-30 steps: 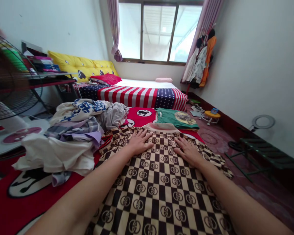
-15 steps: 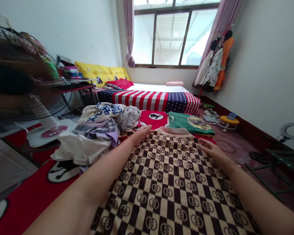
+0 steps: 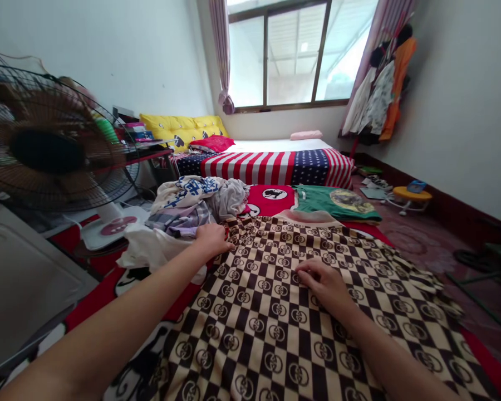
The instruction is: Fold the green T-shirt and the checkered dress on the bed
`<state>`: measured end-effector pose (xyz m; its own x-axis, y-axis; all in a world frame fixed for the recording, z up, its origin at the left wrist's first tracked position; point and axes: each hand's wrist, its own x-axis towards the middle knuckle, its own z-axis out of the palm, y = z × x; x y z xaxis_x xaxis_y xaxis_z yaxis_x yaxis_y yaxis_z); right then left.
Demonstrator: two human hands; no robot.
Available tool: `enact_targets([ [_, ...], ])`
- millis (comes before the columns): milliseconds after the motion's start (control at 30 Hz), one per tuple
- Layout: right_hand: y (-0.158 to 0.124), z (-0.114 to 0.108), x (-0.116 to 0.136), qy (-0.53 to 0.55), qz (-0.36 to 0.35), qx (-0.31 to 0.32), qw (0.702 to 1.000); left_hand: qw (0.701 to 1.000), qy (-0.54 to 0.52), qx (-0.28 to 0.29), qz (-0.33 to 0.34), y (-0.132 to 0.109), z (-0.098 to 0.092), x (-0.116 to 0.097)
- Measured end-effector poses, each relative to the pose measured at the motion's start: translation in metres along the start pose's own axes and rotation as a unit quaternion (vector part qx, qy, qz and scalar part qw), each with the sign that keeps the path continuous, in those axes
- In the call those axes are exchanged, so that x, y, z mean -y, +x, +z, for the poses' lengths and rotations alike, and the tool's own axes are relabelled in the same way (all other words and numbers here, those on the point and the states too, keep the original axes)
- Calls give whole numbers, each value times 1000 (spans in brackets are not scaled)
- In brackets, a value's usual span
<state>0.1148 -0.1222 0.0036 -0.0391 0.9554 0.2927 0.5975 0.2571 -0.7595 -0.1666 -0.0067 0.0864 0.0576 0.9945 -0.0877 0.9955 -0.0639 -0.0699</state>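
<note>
A brown and beige checkered shirt with ring motifs lies spread out, its light collar at the far side. At its far left shoulder, my left hand is closed on the cloth edge, fingertips partly hidden. My right hand is over the middle of the shirt, fingers loosely bent, with no cloth visibly gathered in it. Left of the shirt sits a heap of crumpled clothes, white, grey and purple. Beyond the collar, a green shirt with a round print lies flat.
A red cover with black and white figures is under the clothes. At left stands a fan beside a white box-like surface. A bed is below the window. A yellow stool stands at right.
My left hand has moved left and nearer, closing on the shirt's shoulder edge. My right hand has left the right shoulder and come in over the shirt's middle. The right sleeve now lies spread outward.
</note>
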Motion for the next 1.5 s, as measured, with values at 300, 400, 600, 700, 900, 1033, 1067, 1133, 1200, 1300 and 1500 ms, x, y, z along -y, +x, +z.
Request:
enact_targets([
  [300, -2, -1, -6, 34, -6, -3, 999, 982, -190, -7, 11, 8, 6, 18],
  [400, -3, -1, -4, 27, -17, -7, 999, 963, -267, -35, 16, 9, -5, 17],
  [600, -4, -4, -1, 84, 27, -42, 995, 845, -446, -236, 179, -30, -40, -49],
  [700, -1, -7, -2, 209, 95, -88, 969, 800, -462, -70, 376, -67, -50, -84],
  [900, 4, -11, -9, 364, 173, -129, 906, 916, -278, 1, 290, -96, -28, -59],
  [1033, 7, -7, -11, 337, 174, -127, 917, 961, -151, 82, 218, -110, -7, -24],
  [1067, 7, -7, -11, 336, 174, -129, 917, 965, -129, 93, 207, -116, -3, -18],
  [1133, 9, -7, -11, 338, 176, -122, 917, 970, -99, 106, 194, -128, 4, -7],
  [1200, 11, -9, -10, 320, 189, -105, 923, 969, -91, 137, 184, -137, 10, 5],
  [1300, 15, -16, -6, 214, 188, -57, 957, 951, -125, 222, 178, -144, 14, 23],
  [1500, 25, -21, 4, -135, 27, 30, 990, 887, -275, 306, 212, -154, 7, 37],
])
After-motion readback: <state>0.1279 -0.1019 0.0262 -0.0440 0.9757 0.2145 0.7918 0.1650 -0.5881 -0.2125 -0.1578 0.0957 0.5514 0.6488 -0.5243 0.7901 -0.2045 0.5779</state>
